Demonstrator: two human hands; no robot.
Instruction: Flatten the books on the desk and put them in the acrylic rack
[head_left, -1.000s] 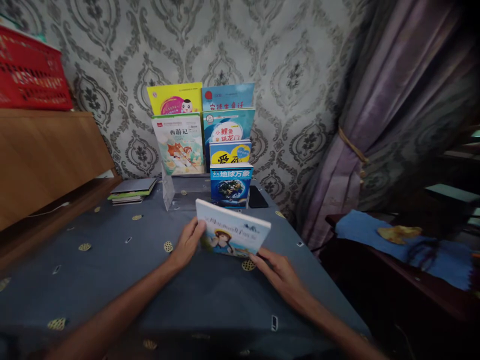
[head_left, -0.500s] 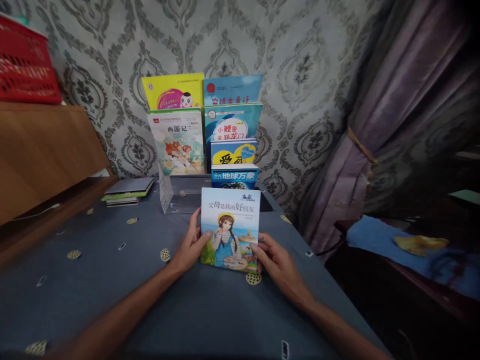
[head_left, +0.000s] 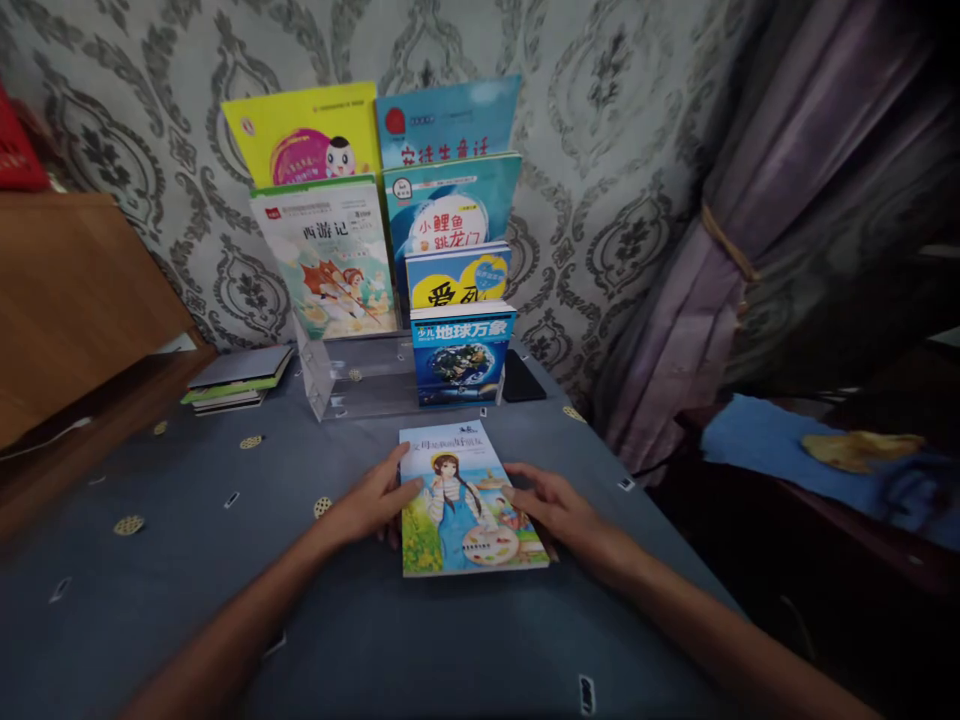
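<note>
Between my hands is a picture-covered book (head_left: 457, 500) showing a girl in a yellow hat, tilted back with its cover facing up at me. My left hand (head_left: 379, 495) grips its left edge, thumb on the cover. On the opposite edge, my right hand (head_left: 559, 510) holds it the same way, other fingers partly hidden. Just beyond stands a clear acrylic book rack (head_left: 360, 375). Its lowest right book is a blue one with a globe (head_left: 461, 360); behind rise a yellow-and-blue book (head_left: 450, 285), a teal book (head_left: 450, 210) and a white-covered book (head_left: 330, 265).
A dark blue patterned cloth (head_left: 187, 600) covers the table. At the left lies a small stack of books (head_left: 240, 375) near a wooden cabinet (head_left: 75, 290). A dark flat object (head_left: 523, 377) rests right of the rack. Purple curtain (head_left: 675, 330) and blue fabric (head_left: 780, 440) are at the right.
The held book has tipped back from nearly upright and come lower, toward me. The globe book behind it now shows fully. The view has shifted closer to the rack.
</note>
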